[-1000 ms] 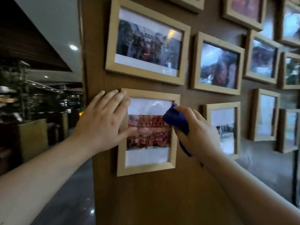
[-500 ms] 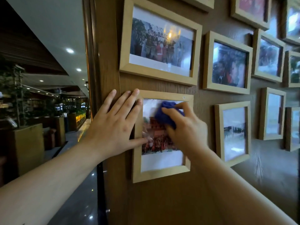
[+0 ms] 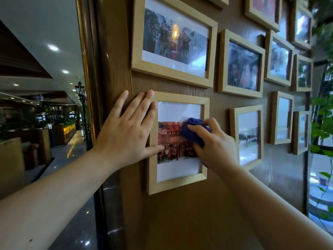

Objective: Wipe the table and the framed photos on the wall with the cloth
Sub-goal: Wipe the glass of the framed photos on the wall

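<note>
A light wooden framed photo [image 3: 177,184] with a red group picture hangs low on the brown wooden wall [image 3: 189,213]. My left hand [image 3: 126,130] lies flat with spread fingers on the frame's left edge and the wall beside it, thumb on the glass. My right hand [image 3: 216,147] is closed around a bunched blue cloth [image 3: 193,131] and presses it against the glass at the right middle of the photo. Part of the picture is hidden behind both hands.
Several more wooden framed photos hang above [image 3: 173,38] and to the right [image 3: 246,136] of this one. The wall's left edge [image 3: 93,87] borders a dim hall with counters and ceiling lights. Green plant leaves [image 3: 322,123] and a window are at the far right.
My right hand slid the cloth from the frame's right edge left onto the upper glass, then right and down to the right middle. My left hand stayed on the frame's left edge.
</note>
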`<action>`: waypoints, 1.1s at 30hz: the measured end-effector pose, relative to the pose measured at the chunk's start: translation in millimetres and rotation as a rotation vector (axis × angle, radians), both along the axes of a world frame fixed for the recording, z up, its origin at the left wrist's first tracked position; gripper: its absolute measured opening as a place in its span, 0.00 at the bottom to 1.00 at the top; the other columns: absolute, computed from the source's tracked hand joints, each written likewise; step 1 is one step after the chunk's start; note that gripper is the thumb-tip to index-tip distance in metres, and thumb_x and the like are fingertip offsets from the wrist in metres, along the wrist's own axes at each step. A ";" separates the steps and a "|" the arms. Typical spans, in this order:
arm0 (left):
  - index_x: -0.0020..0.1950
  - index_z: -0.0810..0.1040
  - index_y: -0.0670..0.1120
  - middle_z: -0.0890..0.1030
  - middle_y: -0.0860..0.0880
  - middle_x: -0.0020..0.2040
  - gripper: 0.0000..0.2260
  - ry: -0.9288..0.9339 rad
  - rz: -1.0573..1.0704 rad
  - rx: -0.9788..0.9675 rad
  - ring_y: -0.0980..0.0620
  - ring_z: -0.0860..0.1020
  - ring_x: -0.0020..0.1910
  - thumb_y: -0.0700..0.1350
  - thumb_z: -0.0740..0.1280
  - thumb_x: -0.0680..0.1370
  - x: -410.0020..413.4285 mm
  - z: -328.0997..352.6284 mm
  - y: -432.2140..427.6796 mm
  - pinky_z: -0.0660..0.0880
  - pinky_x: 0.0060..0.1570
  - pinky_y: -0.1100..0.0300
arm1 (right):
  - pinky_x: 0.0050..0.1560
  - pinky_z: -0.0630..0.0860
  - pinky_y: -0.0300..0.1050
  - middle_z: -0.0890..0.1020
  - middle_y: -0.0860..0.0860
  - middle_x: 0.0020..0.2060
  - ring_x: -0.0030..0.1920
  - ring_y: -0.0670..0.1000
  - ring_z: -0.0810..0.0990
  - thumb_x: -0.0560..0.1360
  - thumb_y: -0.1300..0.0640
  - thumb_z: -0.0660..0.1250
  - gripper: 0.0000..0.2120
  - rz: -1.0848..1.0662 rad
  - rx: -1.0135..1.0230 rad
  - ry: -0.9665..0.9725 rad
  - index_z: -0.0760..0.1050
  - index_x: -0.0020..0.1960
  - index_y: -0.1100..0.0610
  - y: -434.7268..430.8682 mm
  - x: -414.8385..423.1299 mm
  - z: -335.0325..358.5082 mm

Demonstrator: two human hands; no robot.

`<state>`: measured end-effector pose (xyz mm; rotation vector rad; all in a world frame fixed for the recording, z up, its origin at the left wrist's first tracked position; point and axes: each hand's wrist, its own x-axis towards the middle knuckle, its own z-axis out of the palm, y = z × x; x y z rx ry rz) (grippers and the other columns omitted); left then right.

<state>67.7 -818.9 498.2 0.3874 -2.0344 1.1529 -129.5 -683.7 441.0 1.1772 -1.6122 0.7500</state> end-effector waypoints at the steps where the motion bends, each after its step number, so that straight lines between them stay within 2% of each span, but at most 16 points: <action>1: 0.75 0.59 0.38 0.56 0.36 0.78 0.46 0.000 0.000 -0.007 0.40 0.59 0.76 0.72 0.55 0.71 -0.3 -0.3 -0.3 0.50 0.74 0.38 | 0.28 0.69 0.39 0.77 0.55 0.53 0.35 0.55 0.78 0.68 0.55 0.71 0.19 -0.017 -0.017 -0.025 0.77 0.59 0.52 2.8 -4.3 -5.4; 4: 0.75 0.59 0.38 0.56 0.36 0.77 0.43 0.014 -0.016 -0.015 0.40 0.59 0.76 0.70 0.53 0.74 -0.5 -2.1 -0.3 0.49 0.74 0.39 | 0.30 0.73 0.41 0.76 0.55 0.55 0.38 0.55 0.79 0.68 0.55 0.72 0.21 0.048 -0.001 -0.005 0.76 0.60 0.54 -3.7 4.3 -15.6; 7: 0.76 0.58 0.38 0.56 0.36 0.77 0.35 0.043 -0.056 -0.026 0.40 0.58 0.76 0.63 0.51 0.79 -0.9 -3.2 -0.1 0.49 0.74 0.38 | 0.32 0.75 0.41 0.75 0.56 0.56 0.43 0.54 0.79 0.69 0.54 0.71 0.22 0.153 0.099 0.128 0.74 0.62 0.54 -13.6 22.6 -23.3; 9: 0.76 0.58 0.38 0.56 0.36 0.77 0.33 0.057 -0.070 -0.032 0.40 0.58 0.76 0.60 0.52 0.79 -1.5 -3.9 -1.2 0.49 0.74 0.39 | 0.32 0.77 0.44 0.76 0.57 0.56 0.44 0.54 0.79 0.69 0.54 0.71 0.22 0.149 0.158 0.206 0.74 0.62 0.54 -11.7 23.3 -31.9; 14: 0.76 0.58 0.38 0.57 0.37 0.78 0.33 0.063 -0.087 -0.042 0.40 0.58 0.76 0.60 0.52 0.79 -2.6 -4.5 -2.0 0.49 0.74 0.39 | 0.31 0.75 0.44 0.76 0.55 0.54 0.39 0.56 0.79 0.65 0.57 0.75 0.23 -0.022 0.060 -0.003 0.76 0.60 0.54 7.4 -8.4 -53.2; 16: 0.76 0.57 0.38 0.56 0.37 0.78 0.33 0.063 -0.092 -0.040 0.40 0.58 0.76 0.60 0.52 0.79 -3.1 -4.5 -1.9 0.49 0.74 0.39 | 0.31 0.77 0.46 0.75 0.55 0.55 0.40 0.57 0.79 0.66 0.57 0.74 0.23 0.006 0.059 -0.013 0.76 0.60 0.54 7.8 -8.4 -58.3; 20: 0.76 0.58 0.38 0.56 0.37 0.78 0.34 0.060 -0.093 -0.035 0.40 0.58 0.76 0.61 0.52 0.79 -2.7 -3.9 -1.8 0.49 0.74 0.39 | 0.36 0.79 0.45 0.75 0.55 0.57 0.45 0.55 0.80 0.69 0.54 0.71 0.22 0.155 0.196 0.162 0.73 0.63 0.52 -2.9 20.8 -58.6; 24: 0.76 0.58 0.38 0.56 0.36 0.78 0.34 0.051 -0.094 -0.038 0.40 0.58 0.76 0.61 0.52 0.78 -2.9 -3.2 -1.7 0.49 0.74 0.38 | 0.33 0.78 0.46 0.76 0.56 0.57 0.46 0.55 0.79 0.72 0.52 0.69 0.21 0.180 0.345 0.276 0.71 0.64 0.49 -9.2 24.5 -61.1; 29: 0.76 0.58 0.38 0.55 0.36 0.78 0.33 0.044 -0.078 -0.020 0.40 0.57 0.76 0.60 0.52 0.79 -1.6 -2.9 0.4 0.48 0.74 0.38 | 0.32 0.79 0.47 0.77 0.56 0.55 0.45 0.55 0.81 0.72 0.51 0.69 0.18 0.057 0.380 0.197 0.75 0.61 0.50 12.6 -1.7 -64.9; 33: 0.76 0.58 0.38 0.55 0.36 0.78 0.34 0.034 -0.083 -0.003 0.40 0.53 0.77 0.61 0.51 0.79 -0.2 -1.5 3.7 0.48 0.74 0.38 | 0.34 0.80 0.49 0.76 0.53 0.56 0.45 0.55 0.80 0.70 0.51 0.70 0.21 0.023 0.321 0.031 0.72 0.62 0.48 28.0 -9.9 -65.2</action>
